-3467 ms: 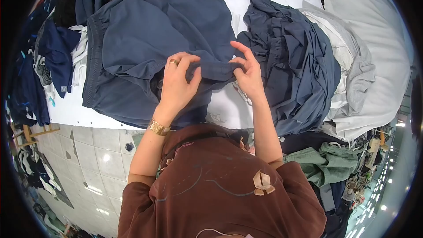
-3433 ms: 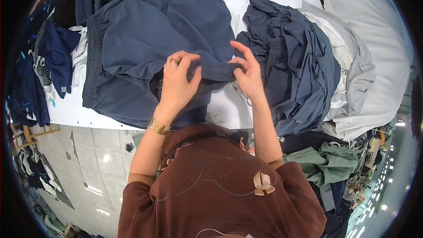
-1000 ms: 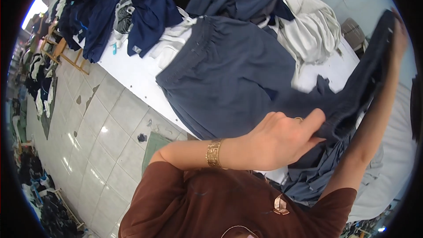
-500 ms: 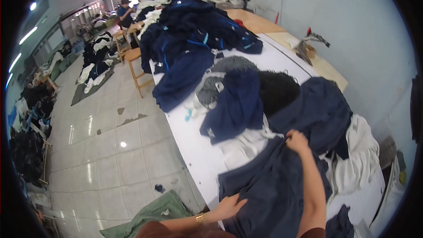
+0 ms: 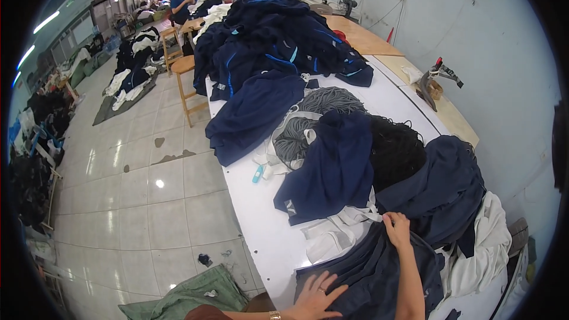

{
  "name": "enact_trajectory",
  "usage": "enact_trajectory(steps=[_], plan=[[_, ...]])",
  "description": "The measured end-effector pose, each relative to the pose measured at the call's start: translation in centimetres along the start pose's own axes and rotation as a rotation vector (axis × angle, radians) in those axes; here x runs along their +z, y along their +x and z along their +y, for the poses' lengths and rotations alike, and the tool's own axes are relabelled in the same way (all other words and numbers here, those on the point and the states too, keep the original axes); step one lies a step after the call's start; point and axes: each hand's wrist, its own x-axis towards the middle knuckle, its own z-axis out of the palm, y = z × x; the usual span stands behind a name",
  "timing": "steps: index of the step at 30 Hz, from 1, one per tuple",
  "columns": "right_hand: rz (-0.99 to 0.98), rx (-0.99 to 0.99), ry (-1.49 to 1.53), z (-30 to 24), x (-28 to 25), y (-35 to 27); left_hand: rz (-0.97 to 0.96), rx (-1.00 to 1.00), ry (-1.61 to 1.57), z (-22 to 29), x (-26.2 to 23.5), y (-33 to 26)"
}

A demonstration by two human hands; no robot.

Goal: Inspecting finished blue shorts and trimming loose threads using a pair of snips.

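A dark blue-grey garment (image 5: 373,272) lies rumpled on the white table in front of me. My left hand (image 5: 317,297) rests on its near left part with the fingers spread flat. At the garment's far edge, my right hand (image 5: 397,228) is closed, thumb and fingertips pinched at the end of a white fabric strip (image 5: 374,208). Whether some dark cloth is also in that pinch cannot be made out. Beyond the left hand lie more white strips (image 5: 335,234), partly under a navy cloth piece (image 5: 332,166). Another dark garment (image 5: 441,186) is heaped just past my right hand.
Grey yarn-like cords (image 5: 332,101) and a black bundle (image 5: 394,145) lie mid-table, with a big navy garment pile (image 5: 272,38) beyond. White cloth (image 5: 483,243) sits at the right. A wooden stool (image 5: 185,66) stands left of the table. Two people (image 5: 181,5) are far back.
My left hand has spread its fingers flat on the garment. My right hand, earlier holding up the garment's edge, is now at the white strip's end, and the cloth lies lower. The view has shifted.
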Motion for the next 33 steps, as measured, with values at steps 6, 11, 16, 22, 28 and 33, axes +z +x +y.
enact_trajectory(steps=[6, 11, 16, 22, 28, 33], plan=[[0.001, 0.176, -0.024, 2.7, 4.9, -0.9, -0.117, -0.003, 0.029, -6.3, 3.6, -2.0], [0.001, 0.168, -0.101, 2.5, 4.9, -1.3, -0.050, 0.005, -0.092, -6.7, 4.4, -3.4], [0.155, 0.077, -0.043, 0.8, 2.1, -3.0, -0.049, 0.042, -0.057, -6.8, 4.4, -3.7], [0.675, 0.001, 0.074, -4.3, -5.4, -9.8, 0.126, 0.005, -0.040, -6.8, 3.7, -2.8], [0.975, 0.403, -0.140, -1.9, -11.8, -31.2, 0.166, 0.042, 0.067, -5.4, 2.5, -1.6], [1.227, 0.879, -0.262, -1.2, -14.0, -53.5, 0.209, 0.054, 0.014, -6.3, 2.9, -2.1]])
